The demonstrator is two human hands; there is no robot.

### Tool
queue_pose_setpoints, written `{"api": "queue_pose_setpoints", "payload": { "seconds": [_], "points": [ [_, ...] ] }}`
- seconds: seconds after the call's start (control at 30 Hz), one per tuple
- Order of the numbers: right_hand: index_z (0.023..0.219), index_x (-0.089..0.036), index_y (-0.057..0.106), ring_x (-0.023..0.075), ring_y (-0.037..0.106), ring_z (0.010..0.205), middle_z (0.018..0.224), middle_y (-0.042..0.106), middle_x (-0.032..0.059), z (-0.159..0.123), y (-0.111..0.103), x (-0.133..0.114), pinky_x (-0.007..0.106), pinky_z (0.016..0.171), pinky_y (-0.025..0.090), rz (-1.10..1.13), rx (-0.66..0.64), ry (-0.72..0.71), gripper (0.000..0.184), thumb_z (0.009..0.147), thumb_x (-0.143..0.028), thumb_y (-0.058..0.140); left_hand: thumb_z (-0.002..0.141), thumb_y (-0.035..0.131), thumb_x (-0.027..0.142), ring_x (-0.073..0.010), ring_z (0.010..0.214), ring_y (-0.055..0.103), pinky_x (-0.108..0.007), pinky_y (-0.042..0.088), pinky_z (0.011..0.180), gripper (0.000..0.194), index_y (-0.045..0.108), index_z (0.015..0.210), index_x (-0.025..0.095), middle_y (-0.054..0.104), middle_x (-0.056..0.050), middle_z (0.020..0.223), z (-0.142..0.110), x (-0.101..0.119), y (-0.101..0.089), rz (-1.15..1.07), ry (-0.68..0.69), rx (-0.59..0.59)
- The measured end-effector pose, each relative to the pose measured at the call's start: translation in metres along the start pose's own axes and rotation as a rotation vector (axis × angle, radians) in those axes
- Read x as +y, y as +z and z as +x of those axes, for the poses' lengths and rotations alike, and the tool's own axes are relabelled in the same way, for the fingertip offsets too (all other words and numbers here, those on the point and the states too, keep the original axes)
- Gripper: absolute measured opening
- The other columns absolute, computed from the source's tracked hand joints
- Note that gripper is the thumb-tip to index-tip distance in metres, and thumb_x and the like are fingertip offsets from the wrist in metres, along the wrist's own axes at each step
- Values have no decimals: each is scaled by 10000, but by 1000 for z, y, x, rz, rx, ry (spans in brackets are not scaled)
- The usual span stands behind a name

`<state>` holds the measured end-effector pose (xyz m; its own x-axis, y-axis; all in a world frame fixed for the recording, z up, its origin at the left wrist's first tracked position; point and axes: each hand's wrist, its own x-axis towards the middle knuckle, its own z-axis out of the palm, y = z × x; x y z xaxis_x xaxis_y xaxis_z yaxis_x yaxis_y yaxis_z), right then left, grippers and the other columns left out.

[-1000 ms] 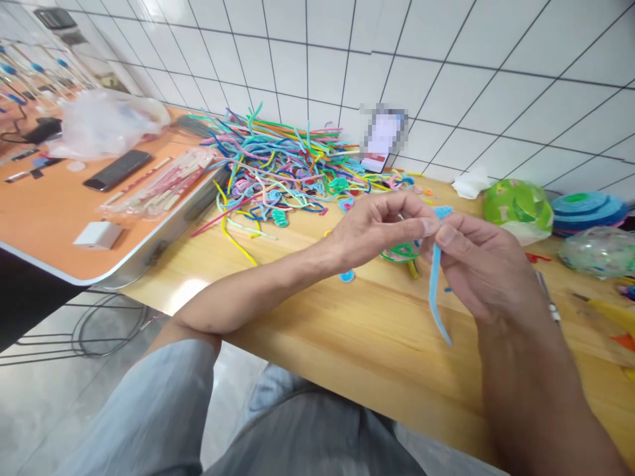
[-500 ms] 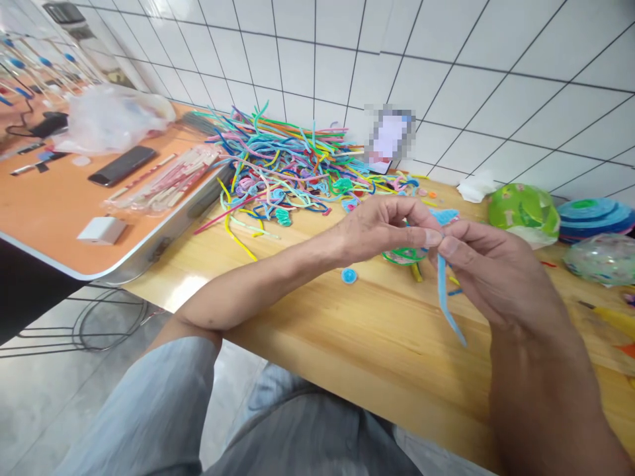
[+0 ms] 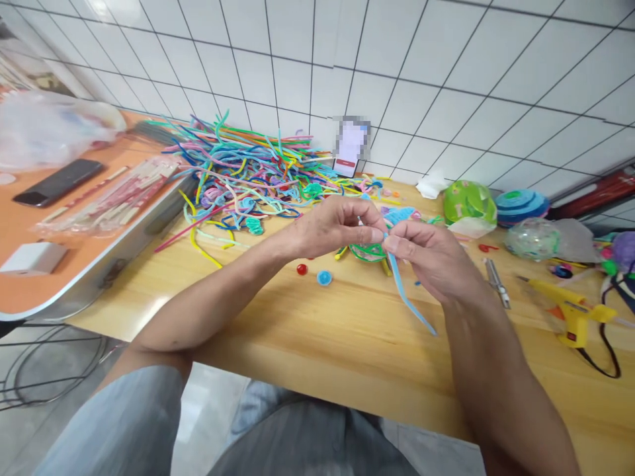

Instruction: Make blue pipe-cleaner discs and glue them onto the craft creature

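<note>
Between thumb and fingers, my left hand pinches a light blue pipe cleaner. My right hand grips it too, its fingertips almost touching the left ones. The long free end of the pipe cleaner hangs down to the right over the table, and a bent, wider blue part sticks up above the fingers. Behind the hands lies a green looped piece, partly covered by them. On the wood in front are a blue coiled disc and a small red round piece.
A tangled heap of coloured pipe cleaners lies by the wall, near a propped phone. On the right are a yellow glue gun, a utility knife and a green bowl-like thing. At left is an orange-topped case.
The view has turned to the right, so the glue gun shows fully. Both hands keep their pinch on the blue pipe cleaner, whose free end now slants further right.
</note>
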<state>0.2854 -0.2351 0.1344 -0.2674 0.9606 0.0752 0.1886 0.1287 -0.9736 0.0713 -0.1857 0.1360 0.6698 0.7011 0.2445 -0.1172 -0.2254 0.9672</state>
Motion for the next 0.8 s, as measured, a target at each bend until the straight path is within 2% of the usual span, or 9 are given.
{"api": "queue_pose_setpoints", "payload": {
  "seconds": [0.1,0.23,0.3,0.37,0.47,0.6,0.7,0.8],
  "points": [
    [625,-228,630,149,439,618,620,509,-16,1,3,2,315,590,390,21,11,-12,498,752,-659,846,744,913,426,-91,590,503,-237,360,543,340,733,824,149,623,15,670,-1,-4,9,-23,-10,60],
    [666,-250,639,171,473,620,651,547,0,4,12,5,331,576,420,153,95,-16,489,710,-683,862,784,860,532,-62,488,372,-235,250,468,405,674,814,173,507,54,608,-3,-13,32,-305,-43,212],
    [666,-244,633,165,484,618,653,552,-4,6,14,6,324,580,431,207,115,-6,498,689,-678,878,793,849,541,-54,474,343,-230,246,460,421,638,784,176,477,64,603,-2,-16,39,-408,-71,255],
    [659,-235,638,150,476,610,639,543,-16,6,11,6,308,579,421,219,99,6,482,687,-640,896,783,866,522,-53,497,384,-224,286,476,414,651,789,169,524,56,634,-1,-16,36,-366,-54,246],
    [625,-222,643,132,448,599,620,524,-28,5,3,5,291,576,385,158,22,22,466,715,-610,886,733,918,462,-74,587,505,-228,372,543,390,711,817,142,629,20,710,2,-12,21,-156,4,144],
    [608,-217,640,126,416,596,610,499,-34,3,-4,3,284,566,339,73,-45,53,498,711,-645,870,710,940,397,-83,608,531,-235,372,557,356,724,780,123,646,7,709,3,-7,6,-4,28,46],
    [636,-225,656,132,421,601,616,497,-31,4,-2,4,290,570,348,97,-26,48,470,705,-627,889,729,928,405,-76,594,511,-227,355,546,352,721,793,127,653,5,705,1,-9,11,-66,9,74],
    [655,-243,623,142,434,594,623,497,-28,7,6,9,298,563,381,175,32,21,474,708,-631,889,741,914,422,-55,515,425,-210,284,483,361,701,821,143,593,40,635,1,-18,28,-298,-27,182]
  ]
}}
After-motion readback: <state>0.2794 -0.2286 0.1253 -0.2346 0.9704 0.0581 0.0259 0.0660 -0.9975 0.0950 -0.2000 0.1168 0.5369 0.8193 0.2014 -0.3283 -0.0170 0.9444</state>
